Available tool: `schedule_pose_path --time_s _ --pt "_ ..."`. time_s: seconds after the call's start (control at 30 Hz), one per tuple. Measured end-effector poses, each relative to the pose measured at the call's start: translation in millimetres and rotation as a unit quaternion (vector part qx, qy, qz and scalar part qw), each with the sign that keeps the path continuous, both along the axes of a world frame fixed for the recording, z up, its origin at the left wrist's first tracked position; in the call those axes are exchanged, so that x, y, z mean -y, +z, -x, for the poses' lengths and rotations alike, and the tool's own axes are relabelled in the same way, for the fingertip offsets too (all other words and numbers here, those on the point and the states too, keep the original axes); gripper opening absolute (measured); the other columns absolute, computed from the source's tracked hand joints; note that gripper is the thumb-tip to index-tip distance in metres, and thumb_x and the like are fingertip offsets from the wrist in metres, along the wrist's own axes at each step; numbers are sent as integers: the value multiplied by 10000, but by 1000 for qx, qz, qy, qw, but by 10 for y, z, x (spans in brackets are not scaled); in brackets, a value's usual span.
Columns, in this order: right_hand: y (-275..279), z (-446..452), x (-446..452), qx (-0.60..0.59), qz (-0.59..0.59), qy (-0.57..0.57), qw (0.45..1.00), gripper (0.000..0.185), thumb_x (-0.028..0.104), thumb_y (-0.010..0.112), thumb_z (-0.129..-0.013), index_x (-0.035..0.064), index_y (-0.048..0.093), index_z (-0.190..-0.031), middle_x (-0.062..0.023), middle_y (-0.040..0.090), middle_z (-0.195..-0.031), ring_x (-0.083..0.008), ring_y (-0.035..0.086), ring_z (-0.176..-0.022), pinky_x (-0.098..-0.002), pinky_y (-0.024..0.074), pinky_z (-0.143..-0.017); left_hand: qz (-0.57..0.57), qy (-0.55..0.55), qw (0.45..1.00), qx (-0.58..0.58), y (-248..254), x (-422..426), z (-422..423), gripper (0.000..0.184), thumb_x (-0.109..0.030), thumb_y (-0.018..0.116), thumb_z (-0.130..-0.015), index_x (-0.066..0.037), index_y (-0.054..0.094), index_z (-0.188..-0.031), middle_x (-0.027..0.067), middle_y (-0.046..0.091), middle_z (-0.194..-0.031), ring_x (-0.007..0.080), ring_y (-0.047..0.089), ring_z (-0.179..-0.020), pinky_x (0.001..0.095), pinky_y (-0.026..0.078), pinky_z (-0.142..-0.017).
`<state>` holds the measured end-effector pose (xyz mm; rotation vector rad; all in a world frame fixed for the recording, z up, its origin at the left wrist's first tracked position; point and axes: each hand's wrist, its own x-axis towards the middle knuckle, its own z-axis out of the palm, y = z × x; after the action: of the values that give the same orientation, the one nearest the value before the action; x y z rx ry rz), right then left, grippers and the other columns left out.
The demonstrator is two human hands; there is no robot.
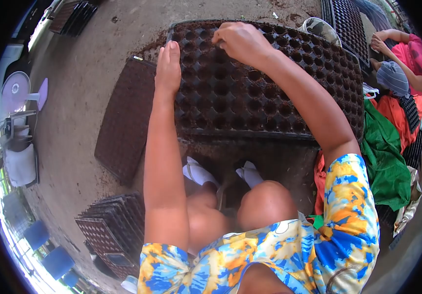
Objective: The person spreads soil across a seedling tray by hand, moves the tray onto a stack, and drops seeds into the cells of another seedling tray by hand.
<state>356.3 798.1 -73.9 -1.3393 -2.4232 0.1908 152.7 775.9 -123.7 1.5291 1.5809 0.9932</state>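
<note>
A large black seedling tray (269, 133) with rows of round cells lies before my knees, dark soil in and around many cells. My left hand (168, 71) rests along its left edge, fingers stretched out and close together, thumb uppermost. Over the far rows hovers my right hand (244, 43), its fingers bent inward and pinched together above a cell. Whatever those fingertips hold, if anything, is hidden or too small to make out.
A soil-filled tray (122, 117) lies at left, and stacked trays (110, 230) stand below it. Behind the big tray sits a white bucket (321, 30). Green cloth (385, 157) lies at right, near a person in pink (419, 61). A fan (17, 90) stands far left.
</note>
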Motion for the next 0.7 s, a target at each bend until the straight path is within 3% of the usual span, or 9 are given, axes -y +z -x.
schedule_pose_path --time_s 0.1,0.2,0.23,0.37,0.5,0.67,0.7 --pt "-100 -5 -94 24 24 26 999 158 85 636 -745 54 673 -896 -93 651 -937 -268 621 -887 -367 499 -792 -2 1 1000 -10 -9 -4 -6 766 -626 221 -901 6 414 -1289 210 357 -1361 326 264 -1306 388 192 -1070" --pt "198 -158 -68 0 20 -9 1000 164 84 645 -746 54 673 -905 -95 651 -937 -271 621 -890 -372 495 -801 -1 3 1000 -19 -11 17 -2 773 -630 219 -899 1 408 -1303 212 345 -1377 327 247 -1322 389 182 -1078" --pt "213 -229 -74 -17 15 -12 1000 184 61 593 -750 85 674 -913 -107 654 -916 -304 611 -897 -392 494 -790 -2 5 1000 -24 -7 18 9 776 -632 218 -898 -1 405 -1308 212 341 -1383 328 242 -1327 389 179 -1081" --pt "-20 -232 86 33 42 -28 998 182 60 641 -759 49 670 -938 -84 649 -950 -261 630 -860 -369 504 -781 -7 14 999 -33 -26 7 0 786 -638 214 -894 -7 396 -1328 214 325 -1404 330 220 -1349 390 165 -1092" --pt "234 -281 171 0 25 -14 1000 161 59 641 -758 51 673 -916 -79 644 -950 -261 629 -855 -362 509 -769 -10 15 1000 2 -78 -6 24 782 -636 215 -896 -9 396 -1327 220 326 -1401 343 224 -1344 395 170 -1090" --pt "30 -245 383 -27 32 13 999 131 42 616 -745 38 668 -865 -95 645 -911 -285 617 -860 -369 503 -765 -3 -28 999 44 69 -26 -4 767 -614 232 -907 14 391 -1318 230 331 -1394 361 228 -1337 397 178 -1089" --pt "85 -264 379 -27 36 8 999 139 47 631 -742 37 667 -876 -90 641 -915 -277 619 -852 -361 506 -760 27 -10 996 88 123 40 -58 726 -583 288 -915 19 415 -1300 179 397 -1348 286 319 -1274 354 225 -1056"
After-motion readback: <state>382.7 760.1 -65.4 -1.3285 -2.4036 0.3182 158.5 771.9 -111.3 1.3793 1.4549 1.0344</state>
